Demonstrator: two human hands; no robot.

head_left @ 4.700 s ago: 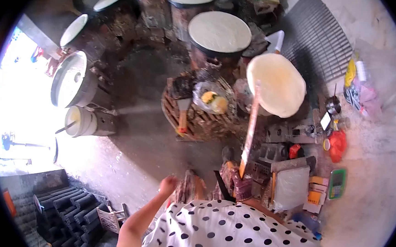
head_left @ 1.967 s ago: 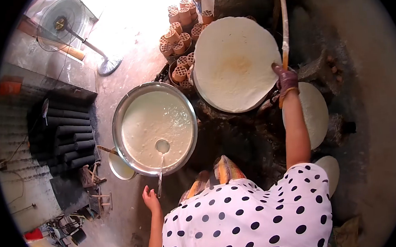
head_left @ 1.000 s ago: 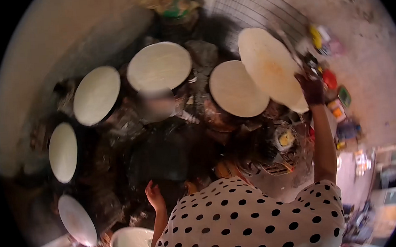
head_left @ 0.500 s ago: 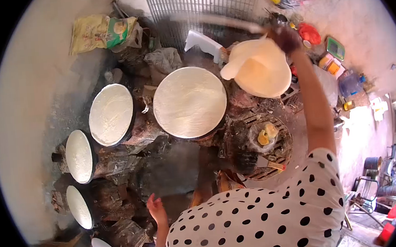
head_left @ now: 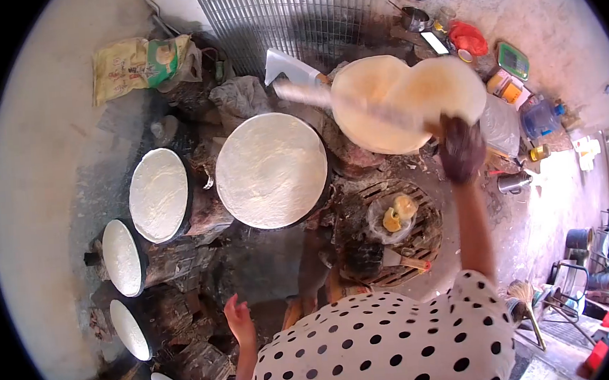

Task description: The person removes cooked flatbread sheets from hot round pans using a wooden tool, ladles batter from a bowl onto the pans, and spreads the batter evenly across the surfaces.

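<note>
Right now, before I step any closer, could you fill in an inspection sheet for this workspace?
Surface: dark floor, beside a round slatted grate.
Job's things: round griddles topped with a white layer; pale flatbread in two overlapping rounds, unclear whether one piece; long stick, blurred.
Clutter: clear plastic bag with yellow food and scraper, on the grate; red plastic bag; water jug; printed sack.
Hands: left hand bare, open, holding nothing; right hand dark-gloved, blurred, apparently closed on the stick.
Cables: nothing seen.
Surroundings: wire mesh panel by a pale wall; broom beside a chair frame.
</note>
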